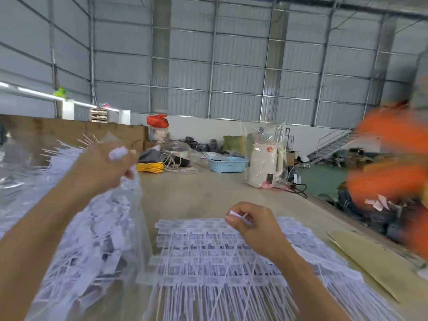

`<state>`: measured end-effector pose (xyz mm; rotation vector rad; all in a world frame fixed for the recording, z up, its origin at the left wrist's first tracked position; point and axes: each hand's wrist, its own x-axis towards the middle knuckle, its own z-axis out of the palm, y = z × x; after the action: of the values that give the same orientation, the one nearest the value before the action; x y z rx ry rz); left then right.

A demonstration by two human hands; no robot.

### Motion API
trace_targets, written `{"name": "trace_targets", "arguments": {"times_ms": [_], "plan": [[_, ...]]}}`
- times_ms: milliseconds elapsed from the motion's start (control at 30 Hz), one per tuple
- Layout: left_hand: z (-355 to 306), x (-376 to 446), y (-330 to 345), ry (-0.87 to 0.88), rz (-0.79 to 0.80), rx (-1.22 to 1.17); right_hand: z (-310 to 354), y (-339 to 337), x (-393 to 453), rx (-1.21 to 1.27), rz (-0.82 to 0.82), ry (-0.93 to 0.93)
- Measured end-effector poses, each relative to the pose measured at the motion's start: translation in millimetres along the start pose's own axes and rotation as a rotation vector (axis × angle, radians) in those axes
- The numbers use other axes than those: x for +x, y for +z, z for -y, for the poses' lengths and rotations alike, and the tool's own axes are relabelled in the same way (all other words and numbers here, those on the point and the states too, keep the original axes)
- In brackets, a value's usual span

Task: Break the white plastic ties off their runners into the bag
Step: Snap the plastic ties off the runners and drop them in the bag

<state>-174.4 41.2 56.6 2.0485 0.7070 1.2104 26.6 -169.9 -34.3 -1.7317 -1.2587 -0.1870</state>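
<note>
My left hand [104, 165] is raised over the table's left side and grips a bunch of white plastic ties [118, 152] together with the upper edge of a clear plastic bag [136, 205]. The bag hangs below it, full of loose white ties [92, 246]. My right hand [252, 224] hovers above a flat stack of white tie runners [208, 262] on the table and pinches a small white tie piece [235, 215] between thumb and fingers. The picture is blurred by motion.
The beige table [208, 191] carries yellow cable [150, 167], a light blue basket [228, 163], a white appliance [264, 167] in clear wrap and a black cord [296, 189]. A brown cardboard sheet [370, 262] lies at right. A person in orange [393, 163] stands at the right edge.
</note>
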Motion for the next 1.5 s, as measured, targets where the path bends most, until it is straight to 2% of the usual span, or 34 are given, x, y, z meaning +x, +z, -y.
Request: {"name": "trace_targets", "arguments": {"times_ms": [67,167,233,367,400,467,500,533,600,633,667,733,800,867,933,1067,1167,1233,1367,1500], "plan": [[42,17,-6,-0.078,0.052,0.471,0,0,0,0.000,0.004,-0.004],[102,17,7,-0.128,0.061,0.979,-1,1,0,-0.001,0.005,-0.007],[125,9,21,-0.053,0.018,1.055,-2,0,0,0.010,0.007,0.000],[134,-1,27,0.164,-0.133,1.018,-2,0,-1,0.017,0.010,0.001],[126,-1,25,0.154,-0.125,1.054,-2,0,-1,0.017,0.011,-0.001],[94,-2,21,-0.008,-0.035,1.138,0,0,0,0.021,0.019,-0.011],[77,-2,20,-0.028,-0.040,1.162,1,0,0,0.015,0.024,-0.017],[62,-5,22,0.029,-0.069,1.107,1,0,0,0.000,0.030,-0.023],[29,-20,36,0.288,-0.218,0.786,0,1,0,-0.038,0.035,-0.035],[13,-31,48,0.377,-0.215,0.598,0,2,0,-0.039,0.032,-0.033],[-4,-41,62,0.376,-0.105,0.409,0,2,0,-0.020,0.027,-0.024],[-25,-57,98,0.195,0.256,0.125,0,3,0,0.048,0.029,-0.012],[-30,-72,134,-0.025,0.530,-0.078,-2,2,-2,0.127,0.062,-0.012],[-22,-86,160,-0.201,0.626,-0.330,-8,1,-4,0.165,0.126,0.002],[-9,-96,172,-0.273,0.557,-0.484,-14,3,-5,0.113,0.193,0.042],[4,-98,173,-0.168,0.400,-0.461,-19,0,-1,-0.088,0.237,0.125],[5,-99,171,-0.024,0.395,-0.437,-15,-1,-2,-0.056,0.330,0.127],[6,-99,171,0.009,0.345,-0.429,-12,-1,-3,-0.041,0.392,0.167],[8,-94,171,-0.011,0.303,-0.374,-6,0,-5,-0.028,0.364,0.087],[3,-86,167,-0.206,0.372,-0.394,-6,3,-4,-0.178,0.240,-0.056]]}}
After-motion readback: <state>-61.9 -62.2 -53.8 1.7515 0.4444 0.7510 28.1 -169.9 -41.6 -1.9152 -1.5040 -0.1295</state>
